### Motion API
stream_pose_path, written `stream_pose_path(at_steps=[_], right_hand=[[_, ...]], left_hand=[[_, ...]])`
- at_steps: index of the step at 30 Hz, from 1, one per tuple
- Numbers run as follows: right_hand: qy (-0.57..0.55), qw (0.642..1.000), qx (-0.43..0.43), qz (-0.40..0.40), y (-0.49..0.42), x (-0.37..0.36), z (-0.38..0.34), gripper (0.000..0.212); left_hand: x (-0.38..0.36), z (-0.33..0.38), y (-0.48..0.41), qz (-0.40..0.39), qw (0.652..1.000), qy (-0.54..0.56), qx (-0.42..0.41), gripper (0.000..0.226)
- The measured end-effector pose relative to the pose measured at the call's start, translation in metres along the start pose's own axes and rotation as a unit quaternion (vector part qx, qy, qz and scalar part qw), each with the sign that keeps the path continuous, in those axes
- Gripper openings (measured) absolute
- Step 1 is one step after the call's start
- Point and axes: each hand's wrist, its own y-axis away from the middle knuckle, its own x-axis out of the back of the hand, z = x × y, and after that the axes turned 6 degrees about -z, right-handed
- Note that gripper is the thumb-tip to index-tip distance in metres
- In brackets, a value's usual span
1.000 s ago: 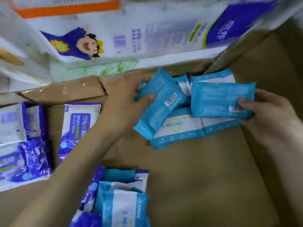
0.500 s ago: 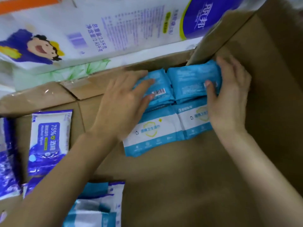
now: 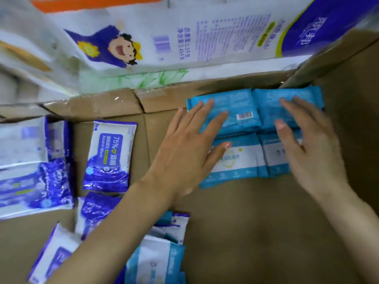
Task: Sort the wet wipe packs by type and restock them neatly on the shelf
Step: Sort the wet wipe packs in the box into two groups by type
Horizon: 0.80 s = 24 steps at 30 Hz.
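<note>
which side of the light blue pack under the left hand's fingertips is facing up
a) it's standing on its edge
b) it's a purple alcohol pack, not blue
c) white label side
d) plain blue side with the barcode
d: the light blue pack that the left hand touches with straight fingers lies flat, with its barcode showing on a plain blue face.

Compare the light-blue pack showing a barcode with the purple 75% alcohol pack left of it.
Colour: the barcode pack is light blue throughout; the alcohol pack is white and purple. Face: the barcode pack shows its back, the alcohol pack its front label. Position: the barcode pack tops other light-blue packs under the left hand; the alcohol pack lies directly on cardboard, untouched. Both lie flat.
</note>
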Motion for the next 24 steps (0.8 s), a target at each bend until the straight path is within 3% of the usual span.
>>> stream_pose_path(at_steps=[3,7,9,12,17,21,24], right_hand=[[-0.102,0.994,0.042,-0.013,0.014,-0.023,-0.044,0.035],[-0.186,0.971,0.046,-0.141,0.026,-0.073,-0.105,0.022],[-0.145,0.964,0.058,-0.216,0.027,-0.093,-0.133,0.030],[-0.130,0.953,0.068,-0.264,0.018,-0.114,-0.166,0.039],[-0.046,0.961,0.089,-0.256,-0.015,-0.149,-0.189,0.055],[0.071,0.959,0.118,-0.247,-0.028,-0.162,-0.194,0.076],[0.088,0.963,0.064,-0.248,-0.029,-0.163,-0.196,0.086]], left_hand=[[0.023,-0.023,0.048,0.070,0.986,0.106,0.108,0.053],[0.043,-0.060,0.133,0.124,0.930,0.232,0.255,0.039],[0.046,-0.071,0.171,0.104,0.910,0.254,0.312,0.047],[0.043,-0.078,0.204,0.066,0.889,0.280,0.357,0.054],[0.032,-0.076,0.203,0.065,0.864,0.308,0.394,0.038],[0.025,-0.075,0.202,0.056,0.880,0.269,0.388,0.062],[0.029,-0.078,0.212,0.041,0.853,0.315,0.413,0.068]])
